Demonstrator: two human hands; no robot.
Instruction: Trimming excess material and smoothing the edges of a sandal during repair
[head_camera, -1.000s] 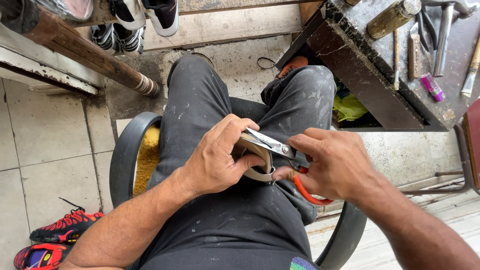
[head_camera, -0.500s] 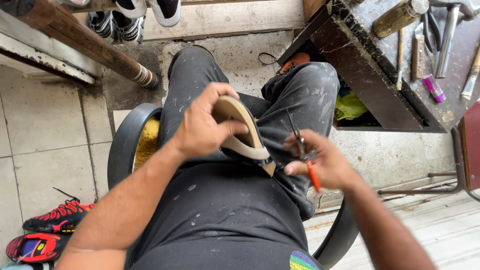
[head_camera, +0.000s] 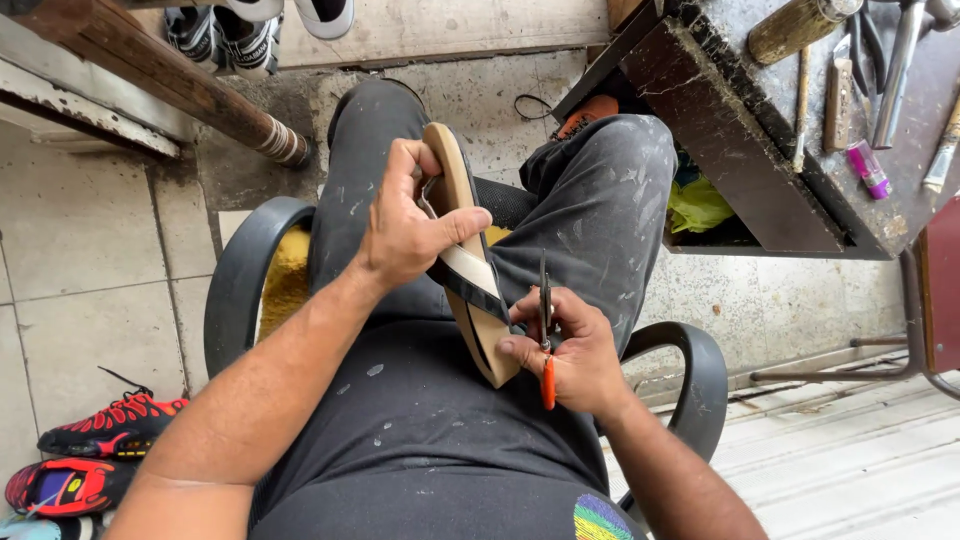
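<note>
Gripping a tan flat sandal with a dark strap edge-up over the lap, the left hand closes round it; the right hand clasps orange-handled scissors beside the heel, trimming seemingly unfinished; tools lie on the dark tabletop.

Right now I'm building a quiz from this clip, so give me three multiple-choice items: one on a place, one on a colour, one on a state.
1. Where do the red sneakers lie?
A. on the workbench
B. on the floor tiles at lower left
C. on the person's lap

2. What colour are the handles of the pliers?
A. orange
B. blue
C. green

3. How is the sandal held?
A. flat on the floor
B. hung on a hook
C. raised on edge in the left hand

Answers: B, they sit beside the chair; A, orange shows below the right hand; C, the fingers wrap it above the lap.
</note>
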